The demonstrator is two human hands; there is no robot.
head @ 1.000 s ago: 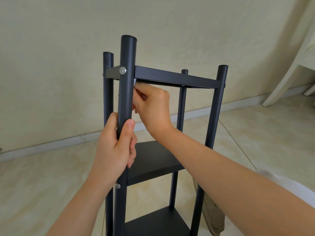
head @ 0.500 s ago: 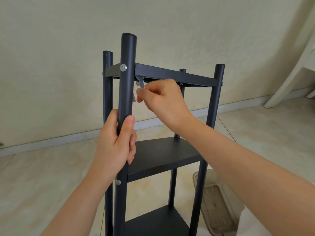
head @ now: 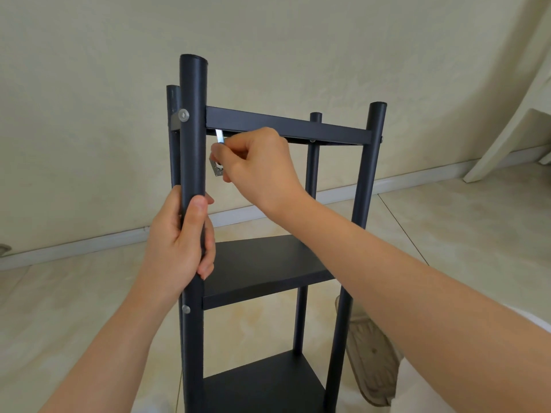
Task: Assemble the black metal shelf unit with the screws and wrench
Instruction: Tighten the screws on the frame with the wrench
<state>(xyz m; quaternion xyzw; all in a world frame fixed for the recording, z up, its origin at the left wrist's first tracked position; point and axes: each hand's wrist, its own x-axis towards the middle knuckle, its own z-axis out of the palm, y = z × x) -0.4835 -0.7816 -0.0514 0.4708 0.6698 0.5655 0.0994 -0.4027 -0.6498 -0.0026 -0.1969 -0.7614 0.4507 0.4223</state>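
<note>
No writing, label, brand, number or sign can be read. The shelf unit (head: pixel 262 263) shows only plain black paint, and its screw head (head: pixel 183 115) is bare metal. The wrench (head: pixel 219 135) pinched in the right hand (head: pixel 259 165) is too small and blurred to show any stamp.

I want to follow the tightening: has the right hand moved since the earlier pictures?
Yes. The right hand has drawn slightly right, away from the near post; the wrench now shows between them.
</note>
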